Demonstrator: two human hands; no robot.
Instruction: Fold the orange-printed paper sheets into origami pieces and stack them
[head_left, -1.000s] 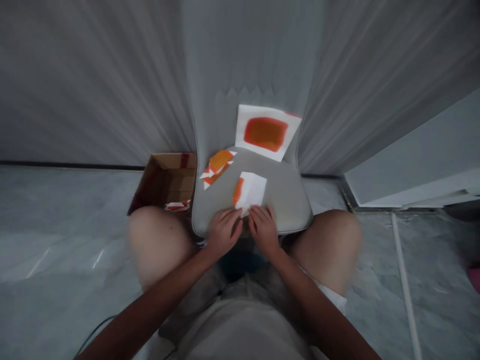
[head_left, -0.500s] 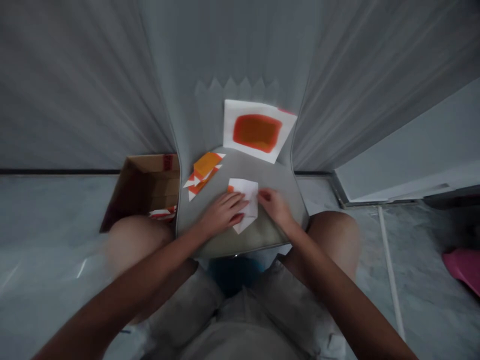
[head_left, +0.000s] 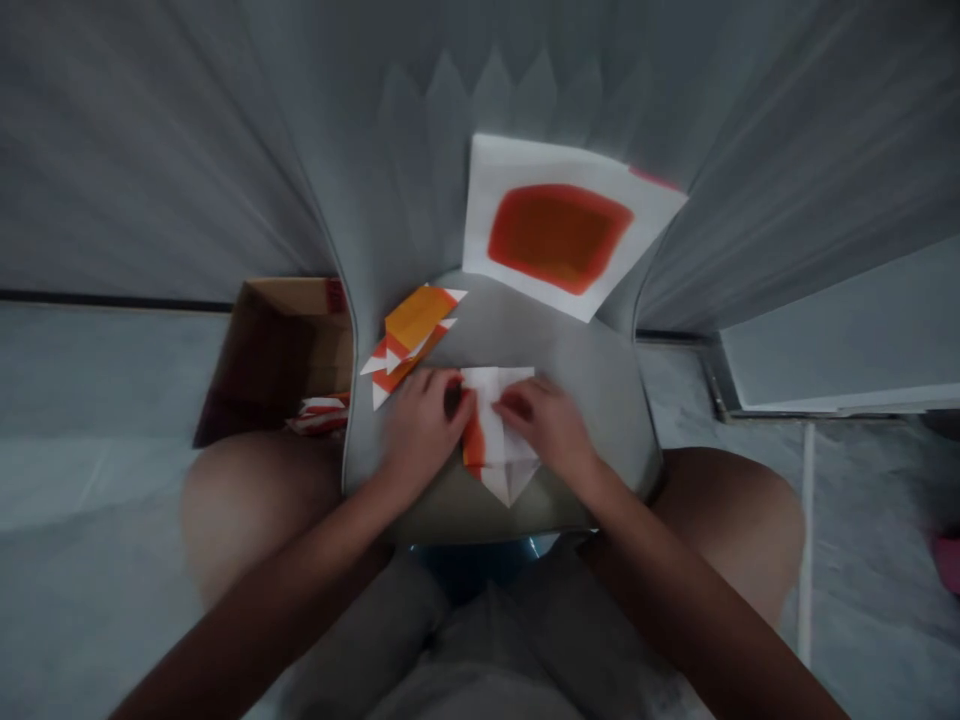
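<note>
A partly folded sheet of paper [head_left: 489, 430], white with an orange-red patch on its left, lies on the grey chair seat [head_left: 600, 410] between my hands. Its lower end comes to a point toward me. My left hand [head_left: 429, 425] pinches the paper's left edge, thumb against the curled fingers. My right hand [head_left: 551, 420] has its thumb and fingertips pressed together on the paper near its middle crease. Folded orange, red and white paper pieces [head_left: 416, 325] lie just beyond my left hand, overlapping each other.
A larger white sheet with a dark orange-red patch [head_left: 559, 235] leans against the chair back [head_left: 420, 150]. Left of the seat, an open cardboard box [head_left: 262, 370] stands on the floor, with folded red and white papers [head_left: 322, 413] inside. A pink object [head_left: 949, 562] is at the far right.
My left hand has gone from lying flat on the paper to pinching its left edge. My right hand has moved inward from the right edge. The paper looks wider, and the view has come closer.
</note>
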